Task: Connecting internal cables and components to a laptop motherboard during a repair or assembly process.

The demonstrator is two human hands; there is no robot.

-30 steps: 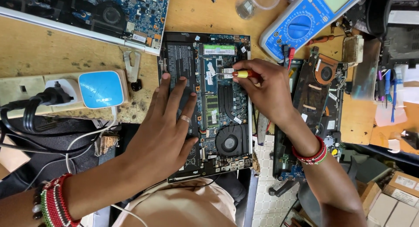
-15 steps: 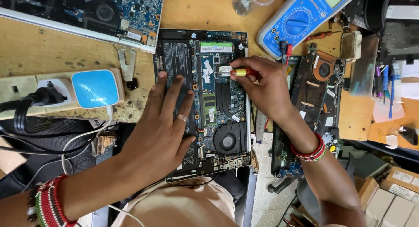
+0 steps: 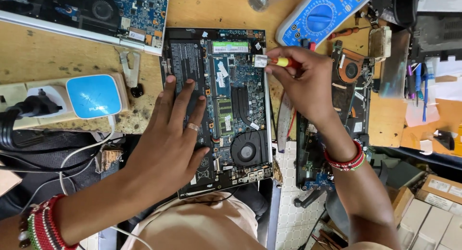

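Left hand (image 3: 171, 149) lies flat, fingers spread, on the open laptop's (image 3: 219, 110) black battery, while right hand (image 3: 303, 84) pinches a yellow screwdriver (image 3: 276, 62) lying crosswise, tip pointing left over the board's upper right edge, nearer the desk's far side.

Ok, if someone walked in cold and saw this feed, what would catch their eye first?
Probably the opened laptop at centre, its circuit board, black battery and round fan bare. The left hand lies flat on the battery side, while the right hand holds a yellow-handled screwdriver at the laptop's upper right edge. After that, the blue multimeter at the top and the bright blue adapter on the power strip at left.
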